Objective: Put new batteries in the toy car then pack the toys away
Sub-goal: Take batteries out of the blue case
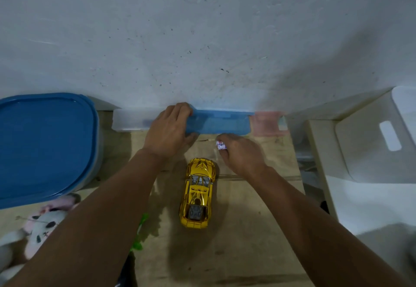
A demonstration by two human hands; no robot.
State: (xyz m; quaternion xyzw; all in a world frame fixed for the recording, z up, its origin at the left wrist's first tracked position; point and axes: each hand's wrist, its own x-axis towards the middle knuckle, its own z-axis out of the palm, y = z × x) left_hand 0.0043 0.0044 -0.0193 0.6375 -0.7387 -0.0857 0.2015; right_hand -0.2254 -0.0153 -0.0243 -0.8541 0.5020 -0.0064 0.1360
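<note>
Fingers of left hand (pixel 169 129) curl round the end of a blue lid (pixel 219 122) by the wall; right hand (pixel 242 154) pinches a small white battery (pixel 220 145) (label unreadable). Big blue tub (pixel 45 147) stands left. Car (pixel 199 193) lies upright on the table (pixel 247 230), between the arms. Battery step just starting, I judge; next, car must be flipped.

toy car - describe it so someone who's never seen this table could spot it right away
Start at the wooden table against the grey wall. Between the person's two forearms lies the toy car, lengthwise and pointing toward the wall. It is the only shiny gold thing there, unlike the blue lid and soft plush toy to its left.
</note>
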